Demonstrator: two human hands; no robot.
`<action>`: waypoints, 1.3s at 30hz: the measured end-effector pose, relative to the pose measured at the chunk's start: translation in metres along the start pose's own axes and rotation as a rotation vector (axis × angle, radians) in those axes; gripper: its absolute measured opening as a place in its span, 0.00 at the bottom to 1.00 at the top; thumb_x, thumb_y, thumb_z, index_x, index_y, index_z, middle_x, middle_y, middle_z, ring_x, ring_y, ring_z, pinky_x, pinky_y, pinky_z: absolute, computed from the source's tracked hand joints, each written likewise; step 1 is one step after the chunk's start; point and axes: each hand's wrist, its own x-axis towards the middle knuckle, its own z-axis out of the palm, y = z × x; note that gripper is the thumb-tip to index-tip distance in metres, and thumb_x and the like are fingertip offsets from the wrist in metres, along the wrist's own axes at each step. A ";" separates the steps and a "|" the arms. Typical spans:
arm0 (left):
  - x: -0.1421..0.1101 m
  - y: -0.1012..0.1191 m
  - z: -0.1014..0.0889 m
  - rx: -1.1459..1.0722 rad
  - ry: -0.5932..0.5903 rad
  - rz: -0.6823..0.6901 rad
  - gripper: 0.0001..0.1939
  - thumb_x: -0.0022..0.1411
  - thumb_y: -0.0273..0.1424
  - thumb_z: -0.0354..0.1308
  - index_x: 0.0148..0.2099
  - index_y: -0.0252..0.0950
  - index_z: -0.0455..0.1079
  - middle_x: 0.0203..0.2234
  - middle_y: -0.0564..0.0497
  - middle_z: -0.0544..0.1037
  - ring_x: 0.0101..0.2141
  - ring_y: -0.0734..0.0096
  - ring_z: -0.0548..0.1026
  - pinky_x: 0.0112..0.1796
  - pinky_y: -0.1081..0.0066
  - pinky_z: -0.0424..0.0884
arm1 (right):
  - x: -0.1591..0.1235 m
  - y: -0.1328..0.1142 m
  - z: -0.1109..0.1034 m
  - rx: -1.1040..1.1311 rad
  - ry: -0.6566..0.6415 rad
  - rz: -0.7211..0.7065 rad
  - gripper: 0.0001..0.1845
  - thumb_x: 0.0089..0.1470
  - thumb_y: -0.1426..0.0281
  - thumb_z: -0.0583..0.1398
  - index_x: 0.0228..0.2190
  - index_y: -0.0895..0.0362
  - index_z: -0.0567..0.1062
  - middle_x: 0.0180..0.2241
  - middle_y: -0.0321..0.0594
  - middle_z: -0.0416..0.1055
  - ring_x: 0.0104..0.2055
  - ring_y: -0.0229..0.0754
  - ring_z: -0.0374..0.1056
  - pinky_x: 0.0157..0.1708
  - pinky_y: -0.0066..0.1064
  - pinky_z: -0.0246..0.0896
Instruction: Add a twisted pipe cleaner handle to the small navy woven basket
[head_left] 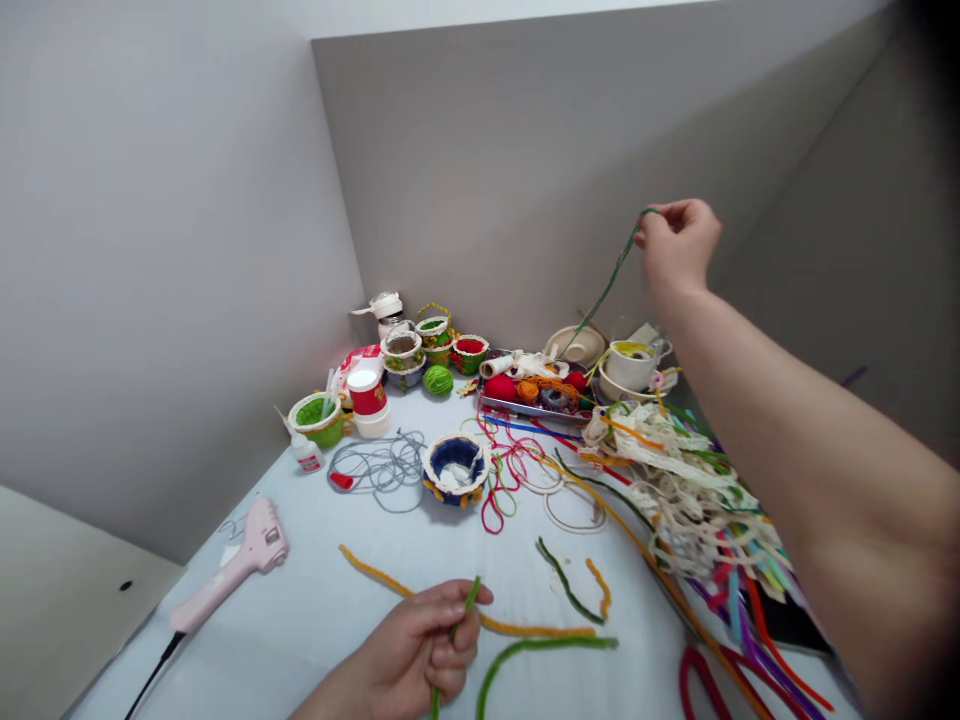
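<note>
My left hand (427, 645) is low in the middle, its fingers closed around a green pipe cleaner (471, 594). Raised high at the right, my right hand (679, 245) pinches a dark green strand of yarn (616, 262), which slants down to the tray of yarn (536, 408). Beneath my left hand runs a yellow-orange pipe cleaner (536, 631). A light green pipe cleaner (525, 645) curves beside it; whether it joins the held one is hidden. Short dark green (568, 580) and orange (599, 590) pieces lie to the right. A blue basket with a white rim (455, 468) stands beyond.
A pink glue gun (232, 570) lies at the left, near a small glue bottle (306, 454). Grey cord (382, 465) is loosely coiled mid-table. Finished small baskets (403, 345) stand at the back. White lace trim (690, 470) and red-handled scissors (697, 680) occupy the right.
</note>
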 end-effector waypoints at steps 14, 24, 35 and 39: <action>-0.001 0.003 0.005 0.008 0.021 -0.017 0.09 0.57 0.24 0.58 0.42 0.32 0.73 0.20 0.56 0.61 0.17 0.87 0.51 0.19 0.81 0.41 | -0.052 0.030 0.019 -0.449 -0.451 0.133 0.08 0.48 0.73 0.60 0.33 0.62 0.75 0.36 0.49 0.76 0.37 0.43 0.69 0.41 0.33 0.62; -0.001 0.002 0.002 0.031 0.025 -0.016 0.10 0.56 0.26 0.59 0.42 0.33 0.72 0.20 0.57 0.60 0.17 0.86 0.49 0.19 0.80 0.40 | -0.087 0.053 0.046 -0.667 -0.805 0.171 0.15 0.47 0.67 0.62 0.38 0.59 0.77 0.42 0.48 0.76 0.42 0.48 0.70 0.41 0.32 0.62; 0.001 0.001 -0.005 0.047 -0.014 -0.005 0.10 0.59 0.25 0.55 0.43 0.32 0.72 0.20 0.56 0.59 0.17 0.85 0.50 0.19 0.79 0.41 | -0.123 0.080 0.078 -0.768 -0.966 0.183 0.22 0.43 0.63 0.65 0.42 0.59 0.76 0.43 0.49 0.75 0.45 0.50 0.71 0.42 0.33 0.63; 0.003 0.000 -0.008 0.077 -0.021 0.012 0.11 0.58 0.26 0.56 0.44 0.33 0.72 0.20 0.56 0.61 0.17 0.85 0.50 0.19 0.78 0.41 | -0.135 0.094 0.086 -0.825 -0.948 0.222 0.32 0.38 0.57 0.68 0.44 0.60 0.74 0.48 0.57 0.71 0.51 0.58 0.66 0.46 0.41 0.61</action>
